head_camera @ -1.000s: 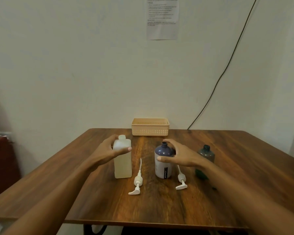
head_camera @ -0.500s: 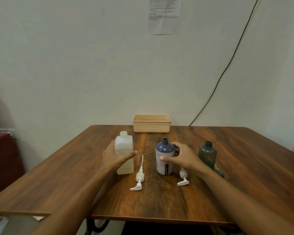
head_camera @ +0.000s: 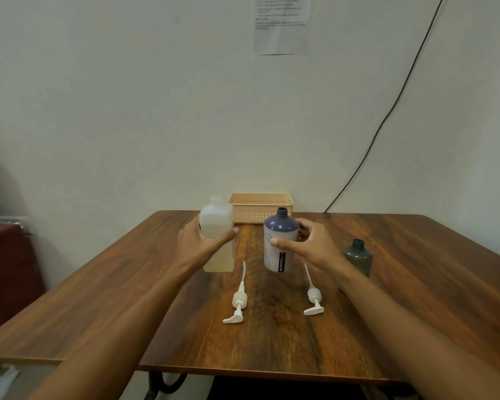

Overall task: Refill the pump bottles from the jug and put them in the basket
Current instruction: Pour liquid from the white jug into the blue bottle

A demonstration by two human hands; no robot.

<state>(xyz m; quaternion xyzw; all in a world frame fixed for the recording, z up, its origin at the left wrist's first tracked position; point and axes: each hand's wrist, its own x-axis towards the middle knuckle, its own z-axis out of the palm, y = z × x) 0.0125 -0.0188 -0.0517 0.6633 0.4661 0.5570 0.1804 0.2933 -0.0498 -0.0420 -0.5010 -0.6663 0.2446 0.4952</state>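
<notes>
My left hand (head_camera: 198, 246) is wrapped around the translucent white jug (head_camera: 216, 226), which holds pale liquid and is capped. My right hand (head_camera: 311, 249) grips the open-necked blue and white pump bottle (head_camera: 280, 241), thumb in front and fingers behind. Both containers are upright and seem to be just above the wooden table (head_camera: 272, 342). A dark green bottle (head_camera: 357, 256) with no pump stands to the right of my right wrist. Two white pump heads (head_camera: 238, 301) (head_camera: 313, 298) lie on the table in front of the bottles. The beige basket (head_camera: 260, 207) stands empty at the far edge.
A black cable (head_camera: 387, 116) runs down the wall to the table's back right. A printed sheet (head_camera: 282, 24) hangs on the wall. A dark red piece of furniture (head_camera: 9, 269) stands left of the table.
Both hands have closed fully on their containers. The jug and the blue bottle have risen a little relative to the pump heads and the basket.
</notes>
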